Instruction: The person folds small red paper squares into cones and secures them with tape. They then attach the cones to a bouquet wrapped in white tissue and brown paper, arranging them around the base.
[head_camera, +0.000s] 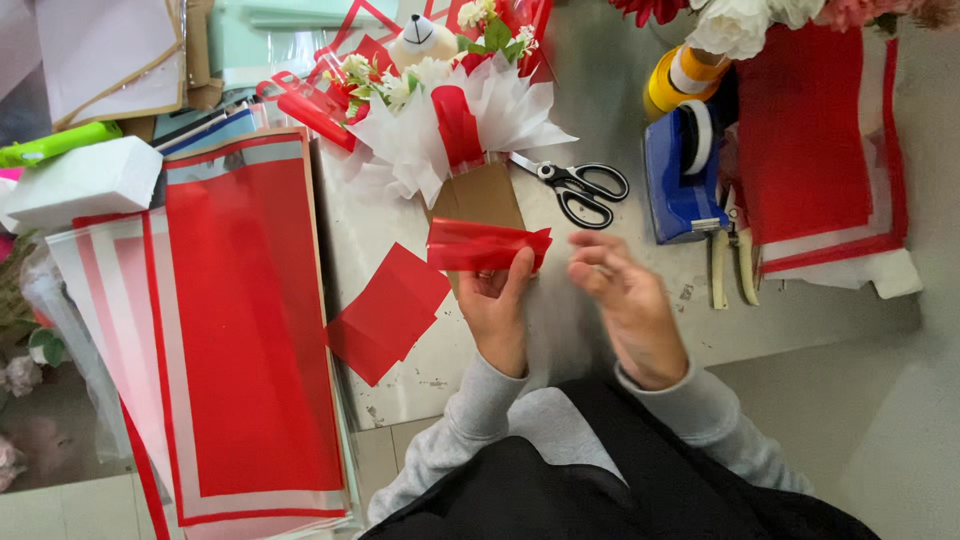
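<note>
The left hand (497, 305) pinches a folded red strip (487, 246) above the table (600, 90); the right hand (628, 300) hovers just beside it.

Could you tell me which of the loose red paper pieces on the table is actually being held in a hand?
The crumpled red translucent strip, pinched by the left hand; the flat red square sheet lies untouched beside it.

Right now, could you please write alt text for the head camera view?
The left hand pinches a folded strip of red translucent wrapping paper while the open right hand hovers beside it. Behind lie a white-wrapped bouquet and black-handled scissors on the grey table.
</note>
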